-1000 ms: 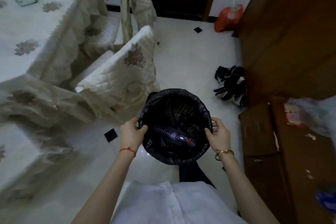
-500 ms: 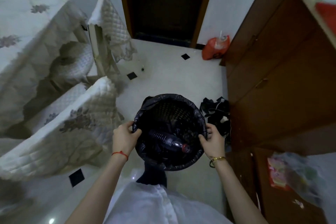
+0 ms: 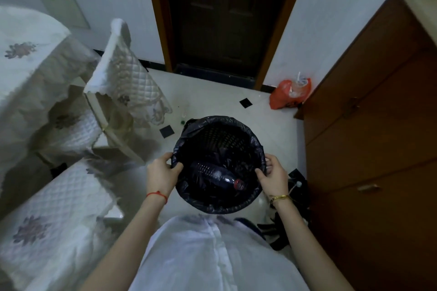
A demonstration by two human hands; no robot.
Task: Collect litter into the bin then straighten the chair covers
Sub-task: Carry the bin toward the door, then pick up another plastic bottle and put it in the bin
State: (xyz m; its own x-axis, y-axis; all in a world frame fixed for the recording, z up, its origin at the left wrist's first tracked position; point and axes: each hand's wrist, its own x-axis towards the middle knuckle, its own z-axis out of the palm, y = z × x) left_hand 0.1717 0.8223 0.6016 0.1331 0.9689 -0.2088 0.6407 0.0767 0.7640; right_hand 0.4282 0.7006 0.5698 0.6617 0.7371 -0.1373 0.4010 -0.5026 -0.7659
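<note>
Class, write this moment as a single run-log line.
left hand: grips bin rim | right hand: grips rim | bottle: in bin | orange bag: on floor

Dim, bluish indoor light, soft shadows, wide-angle bending at the edges, motion blur toward the corners.

Dark wooden door [image 3: 222, 16] at far centre. Brown cabinet [image 3: 378, 139] along right side. Cloth-covered table [image 3: 26, 64] at far left.
</note>
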